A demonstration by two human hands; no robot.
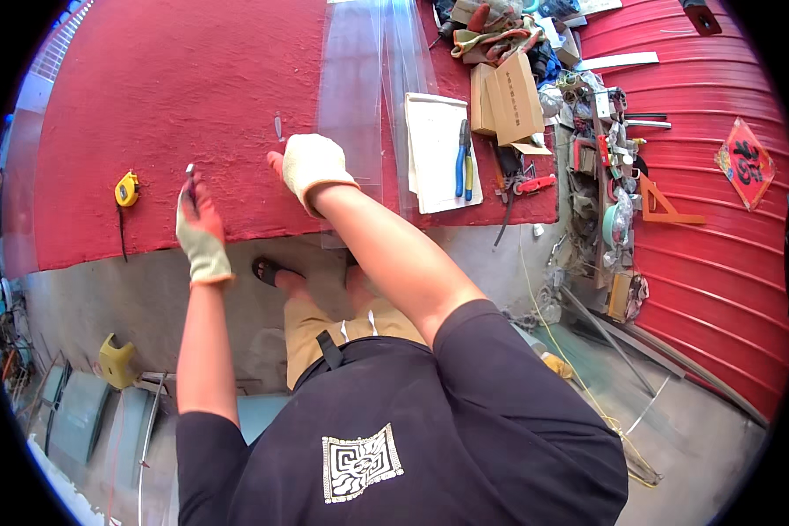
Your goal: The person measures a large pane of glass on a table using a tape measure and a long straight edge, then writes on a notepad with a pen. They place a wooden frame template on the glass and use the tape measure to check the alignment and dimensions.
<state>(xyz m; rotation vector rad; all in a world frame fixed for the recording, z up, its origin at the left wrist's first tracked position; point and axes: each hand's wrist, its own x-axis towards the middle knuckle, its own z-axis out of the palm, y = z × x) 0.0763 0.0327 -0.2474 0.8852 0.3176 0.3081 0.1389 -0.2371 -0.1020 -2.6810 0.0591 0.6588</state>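
My left hand (202, 230), in a cream glove with red-coated fingers, is closed at the table's near edge. From its fingertips pokes a small dark tool with a pale tip (190, 168), its kind unclear. My right hand (314, 167), gloved alike, is curled over the red table (193, 79); what its fingers hold, if anything, is hidden. Just beyond that hand is a small, clear, narrow piece (278, 128); whether they touch I cannot tell. Transparent sheets (351, 114) run away from me beside the right hand. A yellow tape measure (127, 189) lies left of my left hand.
Right of the sheets, blue-handled pliers (461, 162) lie on a paper pad (419, 131). Beyond are cardboard boxes (512, 98) and cluttered gloves. A red-handled tool (535, 185) is near the table's right corner. An orange set square (664, 206) leans by the red corrugated wall (701, 289).
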